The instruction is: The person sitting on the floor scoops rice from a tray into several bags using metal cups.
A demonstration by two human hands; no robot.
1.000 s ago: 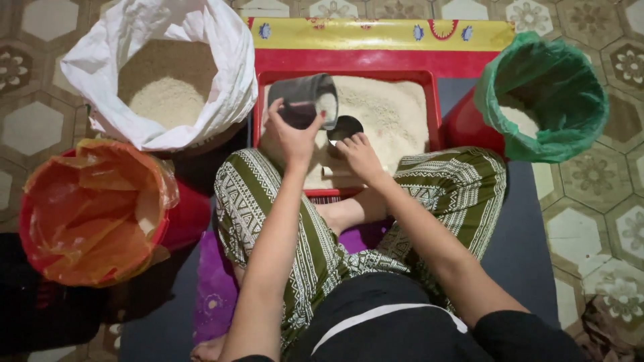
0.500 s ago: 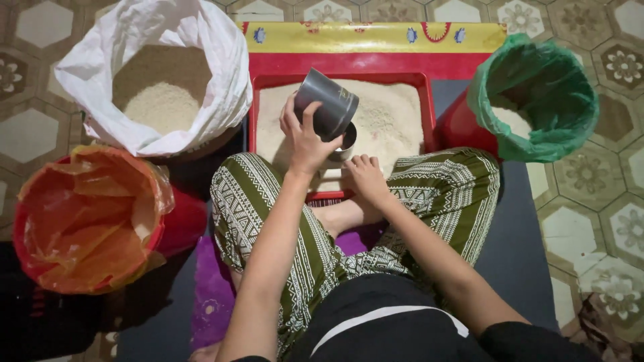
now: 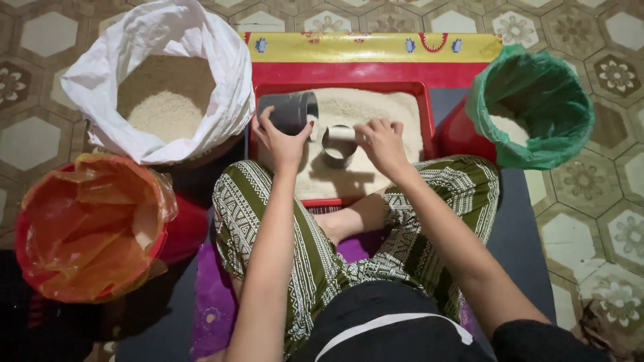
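Note:
I sit cross-legged before a red tray (image 3: 426, 107) filled with pale rice. My left hand (image 3: 282, 141) grips a dark grey metal cup (image 3: 288, 111) lying on its side at the tray's left. My right hand (image 3: 381, 141) holds a small round metal tin (image 3: 339, 146) by a short white handle, with the tin resting upright on the rice. The two hands are close together over the middle of the tray.
A white sack (image 3: 161, 80) of rice stands open at the upper left. An orange-lined red bucket (image 3: 87, 224) sits at the left and a green-lined red bucket (image 3: 530, 107) with some rice at the right. Patterned tiles surround a dark mat (image 3: 523, 255).
My left hand has brought the grey cup down from above the tray to its left side. My right hand has moved up onto the small tin in the rice.

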